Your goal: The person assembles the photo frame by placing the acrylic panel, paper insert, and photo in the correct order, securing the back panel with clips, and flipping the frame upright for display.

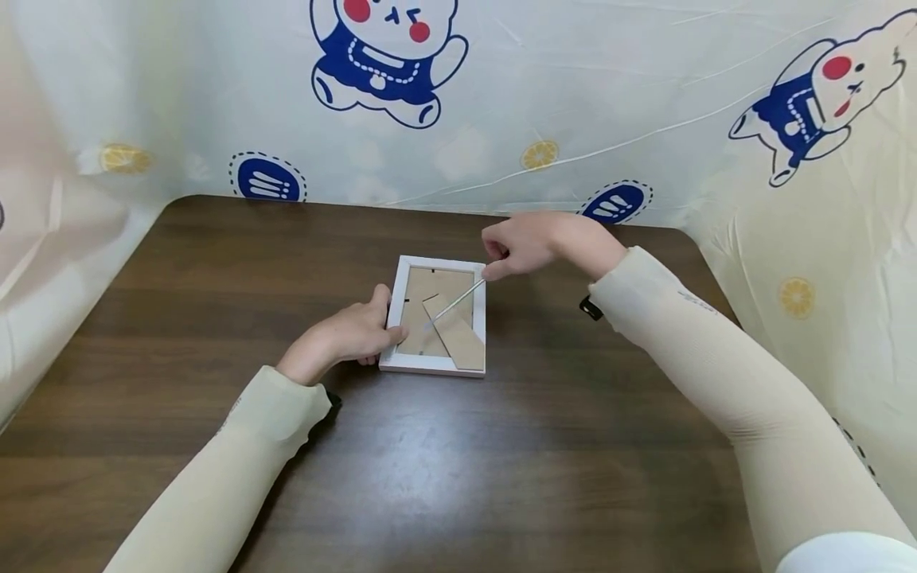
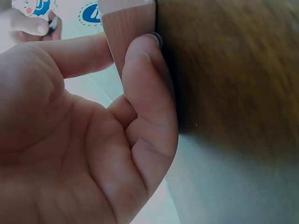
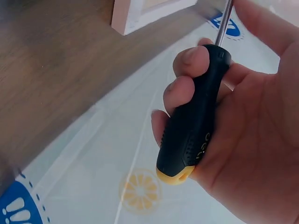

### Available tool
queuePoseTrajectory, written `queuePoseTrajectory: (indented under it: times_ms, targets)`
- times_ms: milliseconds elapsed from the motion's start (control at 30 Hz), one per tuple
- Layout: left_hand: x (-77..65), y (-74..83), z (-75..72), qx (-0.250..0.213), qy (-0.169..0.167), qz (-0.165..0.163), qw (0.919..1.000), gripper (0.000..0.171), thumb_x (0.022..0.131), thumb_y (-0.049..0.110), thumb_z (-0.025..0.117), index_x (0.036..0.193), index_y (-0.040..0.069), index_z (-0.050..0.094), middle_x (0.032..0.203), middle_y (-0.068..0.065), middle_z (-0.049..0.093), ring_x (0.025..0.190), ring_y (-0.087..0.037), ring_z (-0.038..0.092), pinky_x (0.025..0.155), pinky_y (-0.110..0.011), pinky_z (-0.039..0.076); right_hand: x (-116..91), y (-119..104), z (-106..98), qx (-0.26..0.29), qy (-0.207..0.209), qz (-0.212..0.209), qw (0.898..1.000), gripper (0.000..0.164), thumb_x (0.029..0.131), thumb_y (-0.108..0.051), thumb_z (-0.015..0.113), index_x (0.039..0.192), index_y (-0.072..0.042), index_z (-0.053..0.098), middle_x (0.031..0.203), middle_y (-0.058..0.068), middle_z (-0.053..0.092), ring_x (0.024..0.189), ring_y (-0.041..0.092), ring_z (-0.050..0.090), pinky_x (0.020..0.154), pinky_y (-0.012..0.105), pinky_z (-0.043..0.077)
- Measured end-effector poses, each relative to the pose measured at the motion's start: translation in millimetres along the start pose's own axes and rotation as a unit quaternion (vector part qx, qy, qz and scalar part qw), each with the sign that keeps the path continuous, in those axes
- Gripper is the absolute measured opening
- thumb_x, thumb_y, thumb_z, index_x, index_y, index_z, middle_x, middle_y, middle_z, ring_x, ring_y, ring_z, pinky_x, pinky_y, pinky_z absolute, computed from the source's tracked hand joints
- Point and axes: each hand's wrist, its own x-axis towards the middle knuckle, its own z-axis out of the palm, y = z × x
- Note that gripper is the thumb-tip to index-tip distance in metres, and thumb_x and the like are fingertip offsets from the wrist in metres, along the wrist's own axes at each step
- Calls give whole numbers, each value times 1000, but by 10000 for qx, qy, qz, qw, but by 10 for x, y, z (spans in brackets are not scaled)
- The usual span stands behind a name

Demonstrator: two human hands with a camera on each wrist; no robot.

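A white picture frame point(image 1: 444, 263) lies face down near the middle of the table. Its brown backing board point(image 1: 421, 286) and slanted stand flap point(image 1: 460, 341) face up. My left hand point(image 1: 354, 328) grips the frame's left edge, thumb on top; in the left wrist view, curled fingers press the wooden side point(image 2: 130, 29). My right hand point(image 1: 526, 245), above the far right corner, holds a screwdriver point(image 1: 458, 300). Fingers wrap its black handle with a yellow end point(image 3: 198, 107) in the right wrist view. The shaft slopes down left to the backing, its tip by the flap's edge.
The dark wooden table point(image 1: 401, 477) extends on all sides of the frame. A pale curtain point(image 1: 501, 95) with cartoon bears and orange slices hangs along the back and both sides. Dark wristbands point(image 1: 591, 308) show at my sleeve cuffs.
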Motion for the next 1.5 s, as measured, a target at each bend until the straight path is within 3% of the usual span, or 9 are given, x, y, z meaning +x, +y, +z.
queuePoseTrajectory:
  times_ms: [167,400,533,700,833,1067,1500]
  targets:
    - [-1,-15,18,11,-11,8,10000,41,108,27,59,127,1,33,79,-15,61,63,-24,61,57,-35,52,-343,57,27,-105,217,-55,9997,21,107,-39,60,104,-18,64,85,3,61,74,20,55,69,36,43]
    - [-20,-49,16,18,15,4,10000,42,108,28,59,127,1,33,79,-15,60,62,-24,60,57,-34,52,-728,95,35,-423,452,148,9980,13,104,-22,56,100,-17,67,77,0,59,68,17,55,64,35,41]
    - [-29,-56,21,13,12,0,10000,42,108,28,59,127,1,33,80,-15,60,62,-24,60,57,-35,52,-883,79,33,-333,416,-59,9986,14,97,-11,55,101,-13,69,83,1,62,73,17,55,69,35,44]
    - [-20,-44,35,73,5,25,10000,41,107,27,59,126,1,34,81,-15,61,62,-23,62,57,-34,53,-1027,81,58,-476,610,-429,9961,13,103,-11,63,106,-15,75,94,-2,72,80,15,63,80,42,54]
    - [-7,-24,48,120,18,64,9999,41,107,26,59,126,0,34,81,-15,62,61,-23,63,56,-34,54,-1102,62,61,-790,904,-249,9925,13,103,-22,69,110,-23,79,99,-8,77,85,13,68,84,47,57]
    - [-3,18,74,41,-42,159,9999,45,106,24,60,129,-3,32,81,-16,63,59,-23,64,55,-35,56,-1183,-125,-64,-1458,1463,-354,9778,8,99,-27,74,101,-30,81,89,-14,75,77,12,66,72,45,56]
    - [-1,45,55,-156,-23,70,9999,41,105,22,60,124,-2,33,80,-16,63,60,-23,64,55,-34,56,-1027,-528,-318,-1741,981,-539,9783,10,99,-23,74,98,-24,84,100,-7,79,89,17,73,80,48,60]
